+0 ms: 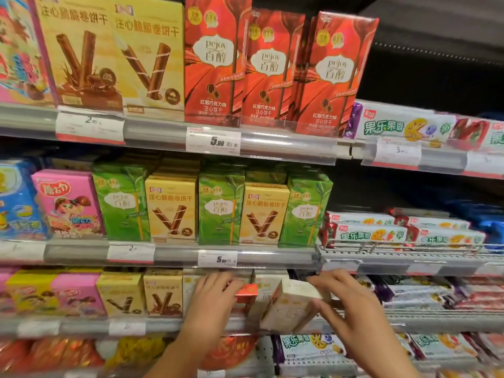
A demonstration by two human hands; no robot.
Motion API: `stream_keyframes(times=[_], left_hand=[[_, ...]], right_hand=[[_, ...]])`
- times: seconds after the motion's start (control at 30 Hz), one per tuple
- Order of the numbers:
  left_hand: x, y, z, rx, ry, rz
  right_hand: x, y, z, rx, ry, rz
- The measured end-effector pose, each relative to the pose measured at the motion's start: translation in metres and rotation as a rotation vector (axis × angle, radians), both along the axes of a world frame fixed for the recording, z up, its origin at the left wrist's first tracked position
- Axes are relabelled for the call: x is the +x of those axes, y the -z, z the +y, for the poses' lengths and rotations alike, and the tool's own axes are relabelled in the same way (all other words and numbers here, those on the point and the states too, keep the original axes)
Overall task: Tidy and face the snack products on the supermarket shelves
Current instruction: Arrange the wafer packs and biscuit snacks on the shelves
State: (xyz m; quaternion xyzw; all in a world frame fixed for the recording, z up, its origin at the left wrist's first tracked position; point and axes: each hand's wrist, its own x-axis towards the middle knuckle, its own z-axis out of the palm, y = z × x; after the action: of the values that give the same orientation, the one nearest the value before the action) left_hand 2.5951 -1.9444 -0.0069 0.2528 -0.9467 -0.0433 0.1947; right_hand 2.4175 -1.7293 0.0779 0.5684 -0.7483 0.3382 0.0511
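Third shelf from the top, centre section. A cream-white snack box [291, 306] sits at the shelf front, turned out of line: its printed face angles down and to the left, its narrow top end points up toward the shelf above, and its long axis runs tilted rather than upright. The right hand [351, 309] holds it, fingers curled over the upper right edge and thumb against the lower right side. Just left of it, a small red box [246, 291] shows a corner between the two hands; the left hand [211, 293] reaches into the shelf with fingers bent over the goods there, touching or gripping the red box, though blur hides which. The hands are apart, with both boxes between them.

Same shelf, left: two yellow wafer-roll boxes [141, 294], upright, faces forward; further left, pink and yellow cartoon boxes [54, 294].

Second shelf: green Pejoy boxes [221, 207] alternating with yellow wafer-roll cartons [171, 207], all upright and facing front; a pink cartoon box [68, 204] at left. A price tag reading 5.90 [218, 259] on the rail below.

Top shelf: three red Pejoy boxes [272, 69], upright, the rightmost leaning slightly; two tall yellow wafer-roll packs [114, 55] beside them.

Right bay: long flat biscuit packets [398, 124] lying horizontally, long axis left to right.
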Motion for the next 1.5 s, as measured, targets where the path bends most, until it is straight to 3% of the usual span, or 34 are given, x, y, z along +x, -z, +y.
stream_keyframes(times=[0.17, 0.23, 0.37, 0.43, 0.8, 1.13, 1.5], left_hand=[[0.027, 0.004, 0.004, 0.067, 0.059, 0.157], [0.042, 0.006, 0.009, 0.072, 0.075, 0.302], [0.068, 0.016, 0.009, -0.01, -0.005, 0.441], [0.083, 0.015, 0.009, 0.067, -0.087, 0.478], [0.133, 0.004, 0.007, 0.16, -0.339, 0.47], [0.133, 0.002, 0.001, 0.19, -0.309, 0.423], [0.124, 0.002, -0.008, 0.182, -0.265, 0.4]], right_hand=[[-0.004, 0.009, -0.003, 0.03, -0.029, -0.005], [-0.003, 0.015, -0.009, 0.038, -0.051, -0.024], [0.005, 0.026, -0.025, 0.025, -0.107, -0.008], [0.012, 0.032, -0.035, 0.013, -0.135, -0.012], [0.043, 0.066, -0.091, -0.106, -0.114, 0.211], [0.044, 0.092, -0.116, -0.006, -0.034, 0.252], [0.036, 0.107, -0.135, 0.056, 0.086, 0.464]])
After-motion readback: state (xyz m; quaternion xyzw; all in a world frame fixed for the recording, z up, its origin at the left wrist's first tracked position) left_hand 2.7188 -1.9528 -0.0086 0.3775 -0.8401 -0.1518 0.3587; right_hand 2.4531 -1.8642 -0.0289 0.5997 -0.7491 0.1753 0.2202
